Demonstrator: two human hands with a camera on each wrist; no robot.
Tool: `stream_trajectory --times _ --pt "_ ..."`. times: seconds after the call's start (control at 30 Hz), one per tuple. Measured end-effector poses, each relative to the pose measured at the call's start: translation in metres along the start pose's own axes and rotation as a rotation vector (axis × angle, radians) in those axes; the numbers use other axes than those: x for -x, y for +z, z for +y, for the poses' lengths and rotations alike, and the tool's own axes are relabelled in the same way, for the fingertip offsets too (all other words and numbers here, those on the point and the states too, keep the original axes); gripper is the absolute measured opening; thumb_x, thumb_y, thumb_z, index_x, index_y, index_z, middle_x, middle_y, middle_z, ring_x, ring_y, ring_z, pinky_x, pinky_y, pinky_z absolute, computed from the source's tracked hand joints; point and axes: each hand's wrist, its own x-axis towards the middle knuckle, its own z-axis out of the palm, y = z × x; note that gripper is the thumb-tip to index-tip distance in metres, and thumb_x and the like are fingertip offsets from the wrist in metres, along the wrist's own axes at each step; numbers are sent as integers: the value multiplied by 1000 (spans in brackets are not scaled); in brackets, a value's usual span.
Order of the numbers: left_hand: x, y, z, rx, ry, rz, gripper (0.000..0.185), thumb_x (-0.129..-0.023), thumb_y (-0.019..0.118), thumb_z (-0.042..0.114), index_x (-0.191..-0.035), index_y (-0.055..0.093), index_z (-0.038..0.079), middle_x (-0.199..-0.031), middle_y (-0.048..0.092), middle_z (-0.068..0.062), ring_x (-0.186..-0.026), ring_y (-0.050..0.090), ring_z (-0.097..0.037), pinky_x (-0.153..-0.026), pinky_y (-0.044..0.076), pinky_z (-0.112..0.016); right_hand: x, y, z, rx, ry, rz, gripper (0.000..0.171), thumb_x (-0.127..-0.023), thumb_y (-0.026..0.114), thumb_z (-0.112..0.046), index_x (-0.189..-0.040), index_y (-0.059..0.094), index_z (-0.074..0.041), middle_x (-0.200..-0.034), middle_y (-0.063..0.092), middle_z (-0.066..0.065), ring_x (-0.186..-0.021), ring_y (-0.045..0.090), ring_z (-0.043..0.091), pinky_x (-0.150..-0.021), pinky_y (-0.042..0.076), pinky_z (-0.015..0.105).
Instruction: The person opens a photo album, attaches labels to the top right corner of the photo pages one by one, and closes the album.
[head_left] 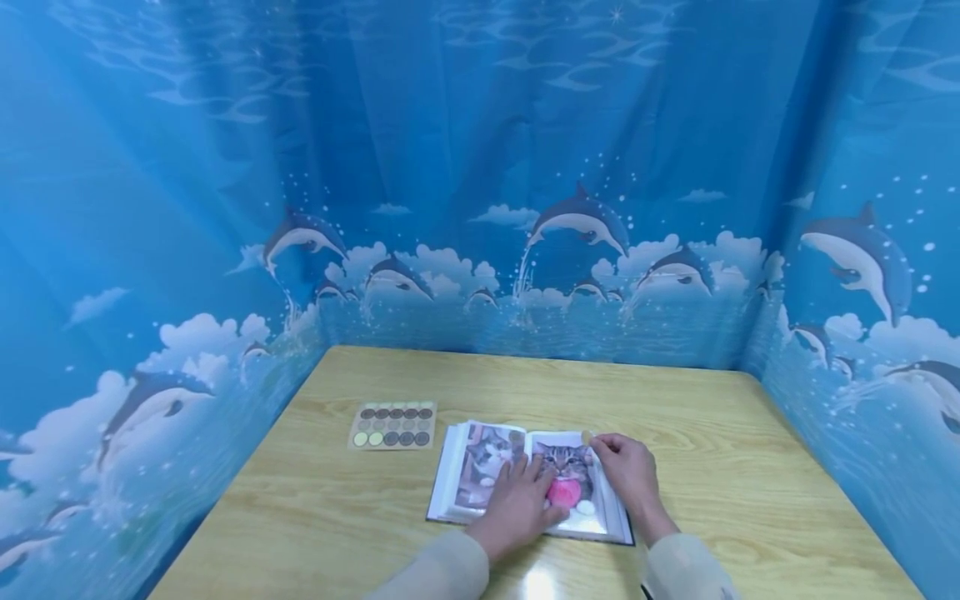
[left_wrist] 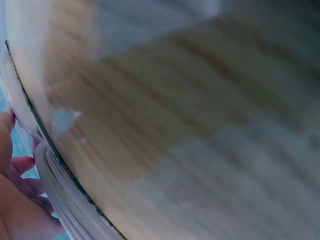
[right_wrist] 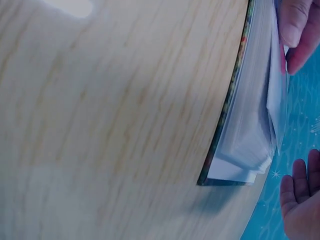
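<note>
An open photo album [head_left: 486,463] with cat pictures lies on the wooden table [head_left: 712,433]. My left hand [head_left: 517,500] rests flat on it, with straight fingers across the middle fold and the right-hand picture. My right hand [head_left: 630,471] has curled fingers at the upper right corner of the right page and pinches that page there. A small tan round spot shows at its fingertips. In the right wrist view the fingers [right_wrist: 295,25] hold the thin page over the album's page stack [right_wrist: 250,135]. The left wrist view shows the album edge [left_wrist: 65,200] beside my left hand [left_wrist: 15,200].
A sheet of round brown and green stickers [head_left: 392,425] lies left of the album. Blue dolphin-print curtains [head_left: 585,225] wall the table on three sides. Bare wood spreads to the right and behind the album.
</note>
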Motion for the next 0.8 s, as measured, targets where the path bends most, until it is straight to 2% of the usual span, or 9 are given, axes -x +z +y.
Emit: stream_trajectory --times 0.13,0.33,0.8 --pt "3 1 0 -24 -12 -15 73 -93 47 66 -153 39 25 -160 30 -7 -146 25 -34 -117 21 -58 -3 0 -1 11 24 -14 31 -99 61 -28 -113 70 -2 -108 70 13 -100 62 27 -86 53 44" --pt "2 4 1 -55 -28 -36 74 -92 42 70 -153 38 30 -161 28 -4 -147 24 -33 -116 20 -60 -11 -2 4 57 -9 -4 30 -97 63 -27 -108 72 -1 -102 71 13 -94 63 26 -83 53 44" --pt "1 8 -1 -25 -42 -54 75 -90 42 72 -154 36 32 -162 26 -2 -147 22 -34 -116 19 -62 -25 4 12 231 -28 -50 28 -100 60 -29 -109 71 -4 -96 69 6 -85 61 20 -74 54 38"
